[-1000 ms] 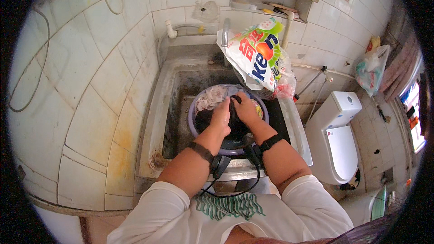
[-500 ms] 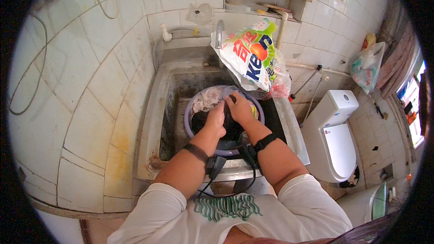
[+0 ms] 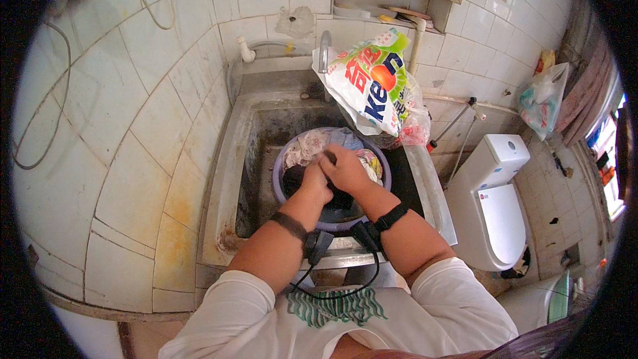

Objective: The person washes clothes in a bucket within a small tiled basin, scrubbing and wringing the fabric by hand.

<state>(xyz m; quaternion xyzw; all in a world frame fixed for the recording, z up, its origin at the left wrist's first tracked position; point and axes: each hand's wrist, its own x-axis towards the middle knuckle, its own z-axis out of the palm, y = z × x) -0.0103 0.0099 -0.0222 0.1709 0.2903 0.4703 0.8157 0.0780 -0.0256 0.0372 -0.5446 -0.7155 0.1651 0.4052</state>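
Note:
Over a purple basin (image 3: 388, 167) in the sink, my left hand (image 3: 315, 182) and my right hand (image 3: 347, 169) press together, fingers closed on a black garment (image 3: 339, 200). The right hand lies partly across the left, hiding some of the fingers and part of the cloth. The garment's lower part hangs into the basin, near dark water at its front. Behind my hands in the basin are a pale flowered cloth (image 3: 304, 147) and a blue-grey cloth (image 3: 345, 137). A yellow-and-white patterned cloth (image 3: 371, 165) sits at the right side.
The worn stone sink (image 3: 220, 207) surrounds the basin. A curved tap (image 3: 324, 50) rises at the back beside a big white-and-green detergent bag (image 3: 369, 83) on the rim. To the right stands a white toilet (image 3: 498, 219). A tiled wall (image 3: 143, 166) bounds the left.
My hands have come closer together, the right one shifting left and over the left. Less of the black garment shows between them. The camera view has shifted slightly.

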